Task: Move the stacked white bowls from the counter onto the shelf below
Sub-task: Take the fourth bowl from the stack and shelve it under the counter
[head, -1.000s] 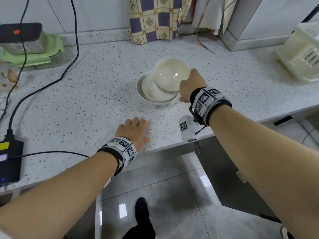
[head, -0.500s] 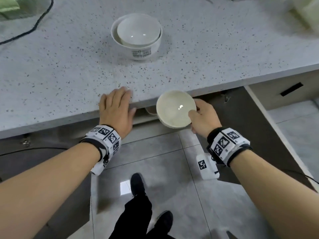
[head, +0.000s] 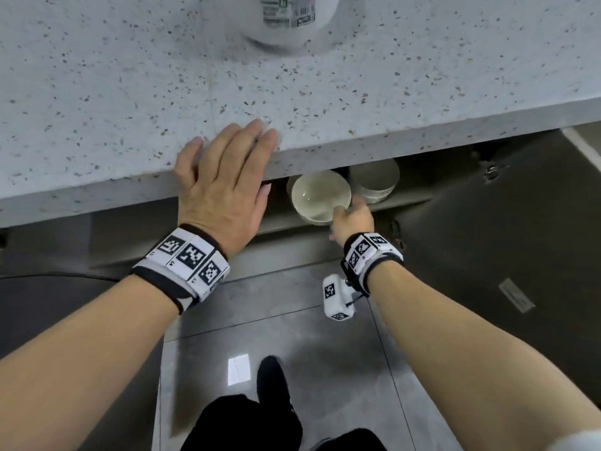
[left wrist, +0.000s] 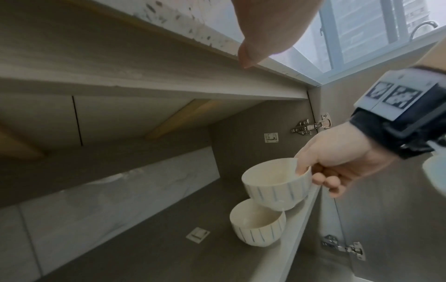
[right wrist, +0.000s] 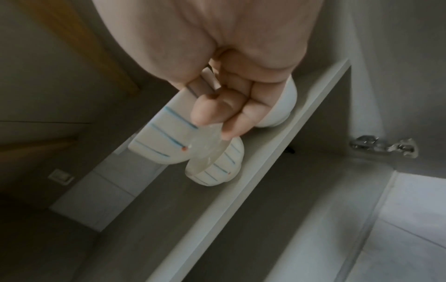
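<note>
1. Desk (head: 130, 92): the left hand (head: 224, 190) lies flat on its front edge, fingers straight, holding nothing; 1 stack (head: 289, 17) remains on top.
2. Shelf (left wrist: 296, 219), below the desk: 1 bowl (left wrist: 257, 227) stands near its front lip.
3. Held bowl (left wrist: 275, 183): upright, just above that bowl, slightly toward the right hand.
4. Right hand (left wrist: 342, 162): its grip pinches the near rim, thumb inside.

Dim cabinet interior, soft motion blur, glare on floor tile (head: 238, 370).
</note>
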